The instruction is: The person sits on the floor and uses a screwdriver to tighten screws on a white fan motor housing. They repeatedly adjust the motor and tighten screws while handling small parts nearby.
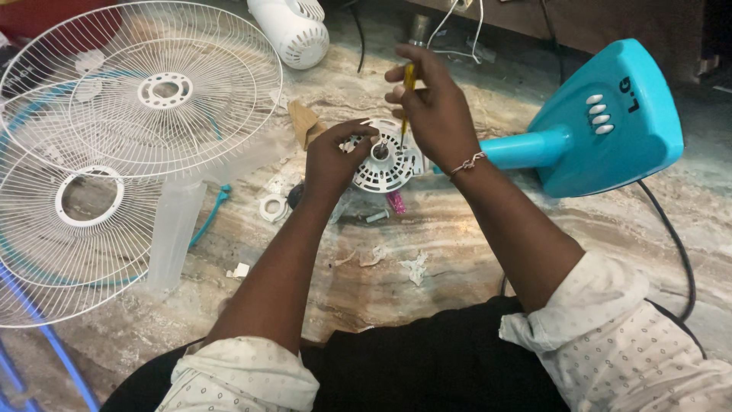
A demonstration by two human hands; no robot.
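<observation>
My right hand (431,103) grips a yellow-handled screwdriver (408,84) held upright, its tip down at the white round motor housing (389,164) of a turquoise table fan. My left hand (339,156) steadies the housing's left edge, fingers curled over it. The fan lies on its side on a marble floor (457,244), its turquoise neck (526,149) leading to the turquoise base (610,122) with white push buttons.
Two white wire fan guards (145,91) and a clear fan blade (179,221) lie at left. A white motor cover (293,30) sits at top. A white ring (272,207), small loose parts and paper scraps (415,267) lie nearby. A black cable (679,252) runs at right.
</observation>
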